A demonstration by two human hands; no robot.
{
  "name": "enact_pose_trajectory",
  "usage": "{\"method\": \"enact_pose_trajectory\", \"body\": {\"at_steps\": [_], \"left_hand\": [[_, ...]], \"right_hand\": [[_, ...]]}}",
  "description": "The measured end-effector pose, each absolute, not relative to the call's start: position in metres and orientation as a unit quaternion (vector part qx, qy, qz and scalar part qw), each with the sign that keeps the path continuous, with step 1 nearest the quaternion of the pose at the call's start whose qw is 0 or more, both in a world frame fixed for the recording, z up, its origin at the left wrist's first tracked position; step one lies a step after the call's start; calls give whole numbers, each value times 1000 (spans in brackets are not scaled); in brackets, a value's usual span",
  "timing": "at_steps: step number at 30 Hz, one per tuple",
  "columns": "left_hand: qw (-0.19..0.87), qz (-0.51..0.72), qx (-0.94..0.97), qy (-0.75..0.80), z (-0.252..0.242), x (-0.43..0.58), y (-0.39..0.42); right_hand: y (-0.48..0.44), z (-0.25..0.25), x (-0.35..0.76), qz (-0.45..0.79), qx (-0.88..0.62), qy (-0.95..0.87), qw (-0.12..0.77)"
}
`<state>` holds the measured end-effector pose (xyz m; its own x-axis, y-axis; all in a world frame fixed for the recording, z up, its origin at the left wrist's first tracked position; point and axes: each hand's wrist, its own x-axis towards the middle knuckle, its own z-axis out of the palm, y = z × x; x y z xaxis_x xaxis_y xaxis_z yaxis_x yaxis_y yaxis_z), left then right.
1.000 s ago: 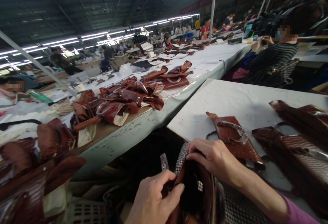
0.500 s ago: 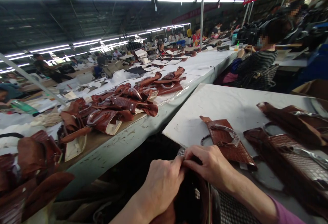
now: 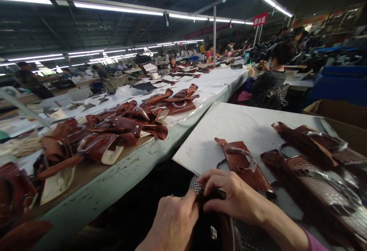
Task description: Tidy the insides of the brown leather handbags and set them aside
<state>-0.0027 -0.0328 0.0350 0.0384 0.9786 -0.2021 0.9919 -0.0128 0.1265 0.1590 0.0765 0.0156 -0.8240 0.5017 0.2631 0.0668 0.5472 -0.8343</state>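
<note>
A dark brown leather bag piece (image 3: 225,230) is low in front of me, with only its upper part in the picture. My left hand (image 3: 176,218) grips its top edge, thumb and fingers closed together. Just to the right, my right hand (image 3: 232,193) pinches the same edge, its fingers bent over a dark rim. Black-and-white checked cloth (image 3: 195,184) shows behind the fingers and again under my right forearm. On the white board beyond my right hand lies a brown bag panel (image 3: 239,157) with a plastic-wrapped handle.
More brown panels (image 3: 323,182) lie on the white board (image 3: 212,128) at right. A long table (image 3: 134,170) along the left carries heaped brown bag parts (image 3: 100,144). Farther off, a person in a striped top (image 3: 271,84) sits by the table. A cardboard box (image 3: 338,115) stands at right.
The view has swung a little to the right. My right hand's fingers have lifted and spread slightly at the rim, while my left hand keeps its grip.
</note>
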Motion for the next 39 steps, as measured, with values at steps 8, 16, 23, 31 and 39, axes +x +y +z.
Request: {"method": "enact_pose_trajectory", "body": {"at_steps": [8, 16, 23, 31, 39], "left_hand": [[146, 28, 680, 718, 37, -4, -34], [172, 100, 660, 724, 31, -5, -38], [179, 113, 658, 723, 29, -5, -36], [186, 134, 658, 717, 28, -3, -35], [167, 131, 681, 701, 29, -1, -38]], "right_hand": [[68, 20, 162, 392, -227, -864, 222], [59, 13, 160, 379, -248, -851, 266], [58, 2, 155, 433, -274, -799, 315], [55, 0, 154, 418, -329, -788, 311], [53, 3, 157, 411, -363, -794, 263]]}}
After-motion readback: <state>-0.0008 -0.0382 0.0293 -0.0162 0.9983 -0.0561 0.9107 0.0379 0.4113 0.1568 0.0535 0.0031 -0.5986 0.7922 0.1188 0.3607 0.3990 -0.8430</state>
